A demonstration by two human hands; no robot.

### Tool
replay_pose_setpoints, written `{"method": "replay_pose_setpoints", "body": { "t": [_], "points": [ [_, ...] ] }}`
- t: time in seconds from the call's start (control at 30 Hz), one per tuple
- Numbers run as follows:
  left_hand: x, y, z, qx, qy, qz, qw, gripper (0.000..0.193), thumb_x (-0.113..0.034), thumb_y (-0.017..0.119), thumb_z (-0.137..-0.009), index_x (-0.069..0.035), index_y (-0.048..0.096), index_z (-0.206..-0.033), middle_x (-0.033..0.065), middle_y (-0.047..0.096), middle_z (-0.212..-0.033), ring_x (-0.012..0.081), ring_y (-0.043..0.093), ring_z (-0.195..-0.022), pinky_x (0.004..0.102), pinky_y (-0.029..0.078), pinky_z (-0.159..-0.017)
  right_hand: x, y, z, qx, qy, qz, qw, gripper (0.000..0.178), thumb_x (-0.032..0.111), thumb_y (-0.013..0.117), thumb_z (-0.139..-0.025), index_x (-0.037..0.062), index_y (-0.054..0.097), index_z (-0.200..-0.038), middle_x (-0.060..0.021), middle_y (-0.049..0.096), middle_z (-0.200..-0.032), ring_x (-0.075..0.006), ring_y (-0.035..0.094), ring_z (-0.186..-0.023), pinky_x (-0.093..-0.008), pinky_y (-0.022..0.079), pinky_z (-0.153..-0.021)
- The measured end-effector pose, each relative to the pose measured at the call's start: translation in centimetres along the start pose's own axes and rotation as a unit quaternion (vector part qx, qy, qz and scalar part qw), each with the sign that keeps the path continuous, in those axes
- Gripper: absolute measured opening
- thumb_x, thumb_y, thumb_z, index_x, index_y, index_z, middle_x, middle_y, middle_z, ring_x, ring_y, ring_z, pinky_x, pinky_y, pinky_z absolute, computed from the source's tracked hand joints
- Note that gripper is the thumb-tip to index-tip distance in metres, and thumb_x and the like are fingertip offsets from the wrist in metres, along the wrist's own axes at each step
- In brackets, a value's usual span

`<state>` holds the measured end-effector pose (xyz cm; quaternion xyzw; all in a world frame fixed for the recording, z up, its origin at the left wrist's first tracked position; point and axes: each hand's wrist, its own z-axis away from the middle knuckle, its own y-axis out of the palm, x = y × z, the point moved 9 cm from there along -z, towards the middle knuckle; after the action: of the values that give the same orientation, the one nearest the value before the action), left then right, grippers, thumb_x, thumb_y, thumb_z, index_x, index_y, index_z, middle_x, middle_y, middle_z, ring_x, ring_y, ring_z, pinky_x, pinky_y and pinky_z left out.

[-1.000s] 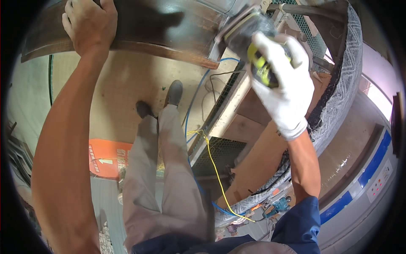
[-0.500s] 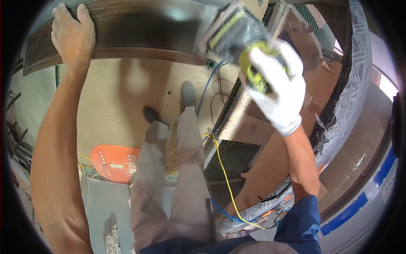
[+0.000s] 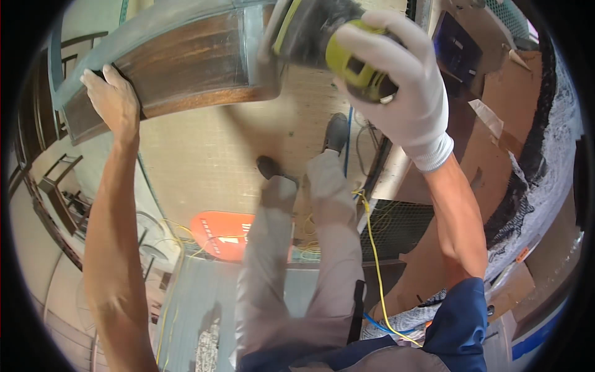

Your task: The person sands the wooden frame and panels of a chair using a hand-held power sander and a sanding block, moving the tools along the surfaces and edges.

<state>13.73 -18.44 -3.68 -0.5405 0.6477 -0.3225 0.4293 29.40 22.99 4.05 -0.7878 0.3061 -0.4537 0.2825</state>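
Observation:
A long dark-brown curved wooden panel (image 3: 186, 62) runs across the top of the view. My bare left hand (image 3: 114, 102) grips its lower left edge, fingers curled over the near side. My right hand (image 3: 400, 80), in a white glove, holds a black and yellow-green power sander (image 3: 322, 34) pressed against the panel's right end. A yellow cord (image 3: 372, 260) trails down from near the tool toward my right side.
My legs in grey trousers and dark shoes (image 3: 338, 133) stand on a tan floor. An orange floor marking (image 3: 223, 235) lies below. A workbench with a metal grille (image 3: 403, 226) and a wrapped curved piece (image 3: 545, 167) sit on the right. Dark chair frames (image 3: 62, 186) are at left.
My view has swung to the right and down. The panel now tilts up to the right, my left hand sits lower on its edge, and the sander has moved left and up along the panel.

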Motion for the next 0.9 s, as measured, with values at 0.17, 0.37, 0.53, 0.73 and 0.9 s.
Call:
{"method": "replay_pose_setpoints", "body": {
  "t": [0.17,0.37,0.53,0.73,0.9],
  "points": [
    [-2.2,1.2,0.2,0.066,-0.063,-0.024,0.996,0.072,-0.04,0.041,-0.109,0.019,0.032,-0.151,0.0394,0.035,-0.157,0.0497,0.035,-0.147,0.0504,0.026,-0.124,-1.1,0.5,2.6,-0.001,-0.021,-0.02,1.0,0.058,0.001,0.092,-0.059,0.0214,0.079,-0.111,-0.0076,0.063,-0.129,-0.0283,0.069,-0.106,-0.0357,0.061,-0.086],
    [-9.6,1.6,3.8,0.092,-0.084,-0.048,0.991,0.077,-0.044,0.034,-0.11,0.02,0.027,-0.153,0.0371,0.028,-0.162,0.0476,0.027,-0.152,0.0501,0.019,-0.127,-3.4,0.4,1.0,-0.068,0.015,-0.075,0.995,0.06,0.001,0.091,-0.059,0.0228,0.077,-0.113,-0.0072,0.061,-0.129,-0.028,0.068,-0.099,-0.0352,0.059,-0.08],
    [-10.0,1.0,3.9,0.088,-0.089,-0.042,0.991,0.074,-0.04,0.035,-0.11,0.02,0.027,-0.152,0.0375,0.031,-0.16,0.0471,0.029,-0.151,0.0489,0.021,-0.126,-2.7,1.7,3.5,-0.027,0.005,-0.165,0.986,0.044,0.009,0.081,-0.072,0.0228,0.075,-0.113,-0.0068,0.065,-0.105,-0.0245,0.063,-0.073,-0.035,0.052,-0.06],
    [-10.1,1.2,3.9,0.096,-0.103,-0.019,0.99,0.073,-0.041,0.035,-0.112,0.017,0.024,-0.155,0.0347,0.029,-0.163,0.0446,0.026,-0.153,0.0459,0.019,-0.127,-4.8,0.8,1.1,-0.091,0.006,-0.131,0.987,0.053,0.004,0.083,-0.068,0.0186,0.071,-0.118,-0.0081,0.065,-0.109,-0.0266,0.064,-0.08,-0.0359,0.053,-0.067],
    [-10.0,0.8,4.2,0.112,-0.115,-0.016,0.987,0.071,-0.037,0.034,-0.112,0.017,0.02,-0.157,0.0335,0.023,-0.166,0.043,0.022,-0.155,0.0468,0.016,-0.129,-5.1,-1.7,0.8,-0.098,0.085,-0.213,0.968,0.064,0.006,0.085,-0.062,0.0077,0.063,-0.122,-0.0104,0.057,-0.091,-0.0314,0.06,-0.072,-0.0406,0.048,-0.062]
  ]
}}
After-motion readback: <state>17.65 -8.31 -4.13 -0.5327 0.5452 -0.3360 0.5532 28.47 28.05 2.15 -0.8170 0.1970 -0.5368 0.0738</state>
